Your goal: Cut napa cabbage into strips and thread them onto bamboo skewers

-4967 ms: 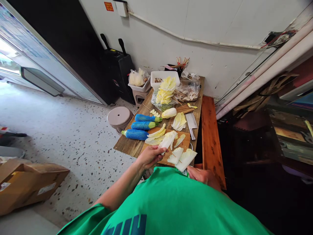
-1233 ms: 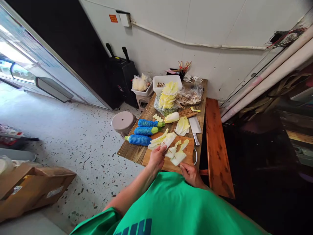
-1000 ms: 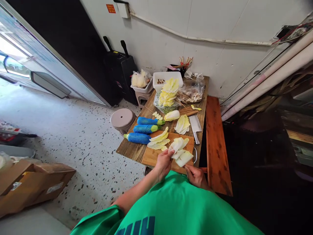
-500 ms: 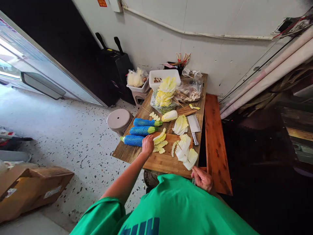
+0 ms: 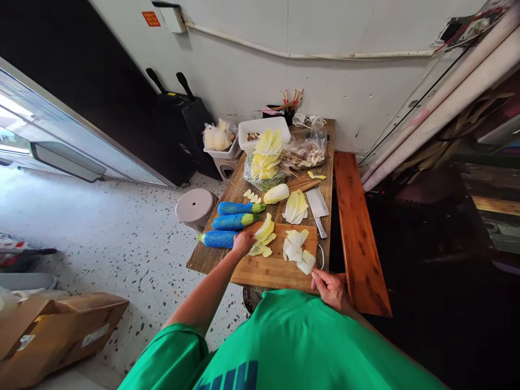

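My right hand (image 5: 332,291) is closed in a pinch at the near end of a skewer, most of which is hidden by the white cabbage leaf pieces (image 5: 294,246) threaded on it. These hang over the right side of the wooden cutting board (image 5: 268,270). At the board's left, my left hand (image 5: 244,242) has its fingers closed on the edge of a yellow cabbage leaf (image 5: 266,230). More yellow leaf pieces lie just below it. Beside that hand rests a green squash in blue netting (image 5: 218,239). Beyond the board lies a loose cabbage leaf (image 5: 296,207).
A cleaver (image 5: 317,205) lies at the table's right edge. Behind are a small cabbage head (image 5: 277,193), bare skewers (image 5: 304,182), stacked cabbage leaves (image 5: 266,157) and a white bin (image 5: 284,125). A stool (image 5: 195,207) stands left, a wooden bench (image 5: 359,233) right.
The view has shifted slightly. My left hand now has a leaf lifted at its fingertips. The skewered leaves in my right hand have turned and moved a little left, uncovering a white cord.
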Tool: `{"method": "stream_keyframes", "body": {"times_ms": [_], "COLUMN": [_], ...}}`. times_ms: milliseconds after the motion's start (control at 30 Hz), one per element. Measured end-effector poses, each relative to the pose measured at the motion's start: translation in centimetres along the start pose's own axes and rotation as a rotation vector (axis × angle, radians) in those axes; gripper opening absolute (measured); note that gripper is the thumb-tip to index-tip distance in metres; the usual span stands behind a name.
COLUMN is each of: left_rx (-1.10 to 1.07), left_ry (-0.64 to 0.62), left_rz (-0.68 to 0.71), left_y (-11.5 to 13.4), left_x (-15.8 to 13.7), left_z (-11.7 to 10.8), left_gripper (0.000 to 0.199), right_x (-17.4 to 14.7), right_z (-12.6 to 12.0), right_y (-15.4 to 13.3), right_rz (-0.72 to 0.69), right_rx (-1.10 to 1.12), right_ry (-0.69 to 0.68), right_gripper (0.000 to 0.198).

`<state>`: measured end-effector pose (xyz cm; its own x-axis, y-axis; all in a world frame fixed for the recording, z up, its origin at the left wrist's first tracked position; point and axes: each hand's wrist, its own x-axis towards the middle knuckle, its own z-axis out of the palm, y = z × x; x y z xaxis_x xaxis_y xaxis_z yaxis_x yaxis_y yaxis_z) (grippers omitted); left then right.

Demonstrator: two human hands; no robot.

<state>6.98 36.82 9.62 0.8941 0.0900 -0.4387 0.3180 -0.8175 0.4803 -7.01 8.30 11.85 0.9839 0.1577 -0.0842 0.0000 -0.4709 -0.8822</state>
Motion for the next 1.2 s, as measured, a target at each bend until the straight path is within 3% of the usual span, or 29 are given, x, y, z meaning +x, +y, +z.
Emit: {"method": "stream_keyframes", "body": {"times_ms": [133, 267, 367, 500, 733, 1033, 1200], "left_rx": [-0.168, -0.415, -0.672, -1.053, -1.548, -1.775, -1.784], "left_ry": [-0.047, -0.003, 0.009, -0.119, -0.286, -0.403, -0.464], "left_rz": [-0.058, -0.113, -0.134, -0.131, -0.200, -0.424, -0.498], "left_y": [-0.2, 0.0, 0.7, 2.1, 2.9, 2.9, 3.4], "left_x": [0.1, -0.1, -1.7, -5.5, -9.7, -11.2, -11.6], "left_z": [-0.2, -1.3, -1.7, -1.1, -0.2, -0.5, -1.3], "left_gripper": [0.032, 0.026, 0.022, 0.023, 0.014, 0.016, 0.013], "right_x": [-0.4, -0.7, -0.7, -0.7, -1.4, -2.4, -2.9], "right_z": [0.2, 0.2, 0.3, 0.5, 0.7, 0.4, 0.4], "right_y": [-0.1, -0.1, -0.2, -0.5, -0.7, -0.8, -0.8], "right_rz": [-0.006, -0.035, -0.182, -0.380, -0.450, -0.529, -0.533], "right_rx": [-0.019, -0.094, -0.208, -0.338, -0.409, -0.487, -0.514], "right_ry": [0.003, 0.020, 0.076, 0.171, 0.126, 0.117, 0.100], "right_gripper": [0.040, 0.039, 0.035, 0.033, 0.032, 0.030, 0.031]}}
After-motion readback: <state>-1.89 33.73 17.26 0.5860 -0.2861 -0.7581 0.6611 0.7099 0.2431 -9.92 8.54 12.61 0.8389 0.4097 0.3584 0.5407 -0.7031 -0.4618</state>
